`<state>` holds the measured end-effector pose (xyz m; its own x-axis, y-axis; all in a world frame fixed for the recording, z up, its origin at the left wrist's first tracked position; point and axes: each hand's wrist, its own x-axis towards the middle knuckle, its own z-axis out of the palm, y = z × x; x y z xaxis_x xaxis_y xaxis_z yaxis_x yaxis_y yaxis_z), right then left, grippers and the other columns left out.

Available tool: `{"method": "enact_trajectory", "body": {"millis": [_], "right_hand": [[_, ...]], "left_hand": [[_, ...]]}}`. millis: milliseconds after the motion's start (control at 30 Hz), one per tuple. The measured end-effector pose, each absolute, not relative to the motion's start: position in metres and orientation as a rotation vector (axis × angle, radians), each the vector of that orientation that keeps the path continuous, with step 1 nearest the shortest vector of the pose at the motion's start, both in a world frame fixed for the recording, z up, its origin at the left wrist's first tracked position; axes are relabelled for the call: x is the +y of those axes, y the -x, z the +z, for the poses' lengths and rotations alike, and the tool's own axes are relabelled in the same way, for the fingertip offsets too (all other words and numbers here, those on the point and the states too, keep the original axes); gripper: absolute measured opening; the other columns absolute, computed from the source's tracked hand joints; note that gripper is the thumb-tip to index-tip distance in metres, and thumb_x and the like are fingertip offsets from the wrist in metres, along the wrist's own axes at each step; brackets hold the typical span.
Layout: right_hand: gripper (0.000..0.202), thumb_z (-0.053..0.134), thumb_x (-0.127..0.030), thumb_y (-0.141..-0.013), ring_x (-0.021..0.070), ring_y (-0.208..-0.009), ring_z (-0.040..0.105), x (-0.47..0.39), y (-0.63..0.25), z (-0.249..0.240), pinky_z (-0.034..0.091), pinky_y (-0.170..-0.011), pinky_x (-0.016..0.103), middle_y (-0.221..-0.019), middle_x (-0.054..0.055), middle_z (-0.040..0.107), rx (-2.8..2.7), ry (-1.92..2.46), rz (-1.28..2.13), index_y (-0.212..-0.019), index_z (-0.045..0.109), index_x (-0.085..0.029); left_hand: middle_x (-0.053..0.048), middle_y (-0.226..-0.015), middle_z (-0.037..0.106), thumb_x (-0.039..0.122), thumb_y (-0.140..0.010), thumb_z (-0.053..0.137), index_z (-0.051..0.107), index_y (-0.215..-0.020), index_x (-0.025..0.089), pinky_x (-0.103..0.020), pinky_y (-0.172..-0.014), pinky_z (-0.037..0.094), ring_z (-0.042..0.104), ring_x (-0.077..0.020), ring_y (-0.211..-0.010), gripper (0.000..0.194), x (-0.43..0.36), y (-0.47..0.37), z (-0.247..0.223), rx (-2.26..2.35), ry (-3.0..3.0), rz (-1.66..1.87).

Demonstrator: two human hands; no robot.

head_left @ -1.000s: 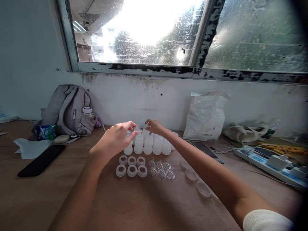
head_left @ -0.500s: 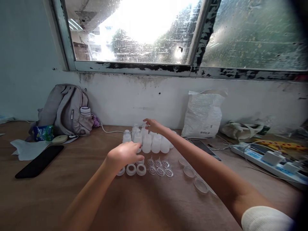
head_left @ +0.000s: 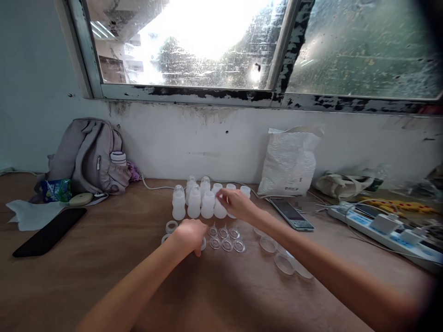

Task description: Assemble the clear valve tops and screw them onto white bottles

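Several frosted white bottles point(head_left: 178, 204) stand in rows near the wall; the ones at the left wear clear domed tops, the others are open. My right hand point(head_left: 235, 203) is at the front row, its fingers pinched at the neck of an open bottle point(head_left: 220, 210). Over the white rings point(head_left: 171, 226) lies my left hand point(head_left: 192, 234), fingers bent down and closed; what is under them is hidden. Just right of it are several clear nipples point(head_left: 226, 244) in two rows. Clear oval caps point(head_left: 284, 263) lie beneath and beside my right forearm.
At the left are a grey backpack point(head_left: 90, 154), a black case point(head_left: 50, 233) and a white tissue point(head_left: 32, 214). A white plastic bag point(head_left: 289, 161) leans on the wall. To its right lie a phone point(head_left: 291, 214) and a power strip point(head_left: 384, 230) with cables.
My right hand has moved from the back bottles down to the front row. My left hand has shifted right and down over the rings. The view has shifted slightly.
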<state>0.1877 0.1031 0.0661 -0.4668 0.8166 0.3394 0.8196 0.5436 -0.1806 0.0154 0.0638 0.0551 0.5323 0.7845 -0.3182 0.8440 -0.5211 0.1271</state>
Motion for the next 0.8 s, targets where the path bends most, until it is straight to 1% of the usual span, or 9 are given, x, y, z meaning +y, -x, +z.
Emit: {"method": "enact_trajectory", "body": {"millis": [33, 100, 233, 300, 367, 433, 533, 667, 800], "right_hand": [[0.018, 0.042, -0.02, -0.081, 0.0166, -0.064, 0.056, 0.09, -0.193, 0.061, 0.035, -0.057, 0.024, -0.07, 0.003, 0.062, -2.471, 1.402, 0.044, -0.091, 0.058, -0.019], [0.014, 0.05, -0.024, -0.077, 0.0182, -0.064, 0.056, 0.068, -0.204, 0.051, 0.031, -0.051, 0.024, -0.068, 0.003, 0.063, -2.573, 1.538, 0.14, -0.088, 0.059, -0.022], [0.02, 0.056, -0.031, -0.072, 0.0233, -0.075, 0.058, 0.047, -0.222, 0.042, 0.03, -0.052, 0.025, -0.082, 0.006, 0.064, -2.663, 1.739, 0.182, -0.09, 0.059, -0.022], [0.016, 0.054, -0.025, -0.073, 0.0231, -0.074, 0.059, 0.045, -0.226, 0.042, 0.028, -0.051, 0.024, -0.083, 0.007, 0.064, -2.661, 1.821, 0.17, -0.087, 0.061, -0.021], [0.014, 0.05, -0.017, -0.073, 0.0212, -0.071, 0.059, 0.046, -0.229, 0.043, 0.026, -0.05, 0.024, -0.079, 0.007, 0.065, -2.645, 1.86, 0.157, -0.08, 0.062, -0.02], [0.015, 0.048, -0.013, -0.074, 0.0193, -0.067, 0.058, 0.046, -0.232, 0.045, 0.024, -0.048, 0.024, -0.073, 0.006, 0.064, -2.628, 1.862, 0.147, -0.073, 0.062, -0.02], [0.013, 0.049, -0.016, -0.074, 0.0178, -0.063, 0.057, 0.043, -0.236, 0.05, 0.021, -0.047, 0.023, -0.069, 0.004, 0.063, -2.595, 1.836, 0.16, -0.069, 0.06, -0.021], [0.012, 0.049, -0.019, -0.075, 0.0165, -0.063, 0.057, 0.03, -0.229, 0.053, 0.023, -0.047, 0.023, -0.071, 0.003, 0.064, -2.614, 1.699, 0.287, -0.072, 0.06, -0.022], [0.011, 0.051, -0.021, -0.074, 0.0174, -0.064, 0.058, 0.021, -0.216, 0.05, 0.025, -0.047, 0.023, -0.073, 0.003, 0.065, -2.741, 1.563, 0.414, -0.077, 0.062, -0.022]], "left_hand": [[-0.007, -0.085, 0.063, 0.024, -0.042, 0.078, 0.059, -0.081, 0.021, -0.034, -0.064, 0.045, 0.059, -0.0306, -0.081, 0.044, 0.065, -0.016, 0.053, 1.376, -2.509, -0.303], [-0.007, -0.086, 0.063, 0.023, -0.04, 0.078, 0.059, -0.08, 0.021, -0.033, -0.066, 0.045, 0.058, -0.0296, -0.082, 0.045, 0.066, -0.017, 0.049, 1.395, -2.499, -0.294], [-0.011, -0.091, 0.062, 0.021, -0.05, 0.072, 0.059, -0.081, 0.018, -0.033, -0.065, 0.045, 0.058, -0.0292, -0.083, 0.034, 0.065, -0.017, 0.05, 1.405, -2.487, -0.314], [-0.011, -0.094, 0.061, 0.024, -0.055, 0.069, 0.059, -0.085, 0.018, -0.033, -0.063, 0.045, 0.058, -0.0289, -0.084, 0.032, 0.062, -0.016, 0.053, 1.399, -2.49, -0.31], [-0.01, -0.094, 0.061, 0.027, -0.057, 0.066, 0.058, -0.088, 0.019, -0.031, -0.06, 0.044, 0.058, -0.0279, -0.083, 0.033, 0.06, -0.013, 0.058, 1.419, -2.473, -0.281], [-0.009, -0.092, 0.06, 0.028, -0.06, 0.061, 0.057, -0.091, 0.02, -0.03, -0.058, 0.042, 0.057, -0.0263, -0.081, 0.032, 0.056, -0.01, 0.063, 1.461, -2.441, -0.242], [-0.007, -0.09, 0.06, 0.03, -0.064, 0.055, 0.054, -0.092, 0.021, -0.029, -0.056, 0.039, 0.057, -0.0241, -0.076, 0.029, 0.05, -0.008, 0.072, 1.483, -2.4, -0.218], [-0.005, -0.082, 0.061, 0.031, -0.064, 0.052, 0.052, -0.086, 0.023, -0.03, -0.054, 0.037, 0.056, -0.0236, -0.07, 0.023, 0.045, -0.011, 0.075, 1.469, -2.402, -0.277], [-0.006, -0.084, 0.061, 0.024, -0.065, 0.049, 0.05, -0.088, 0.022, -0.031, -0.06, 0.039, 0.057, -0.0254, -0.075, 0.024, 0.042, -0.016, 0.069, 1.454, -2.462, -0.273]]}}
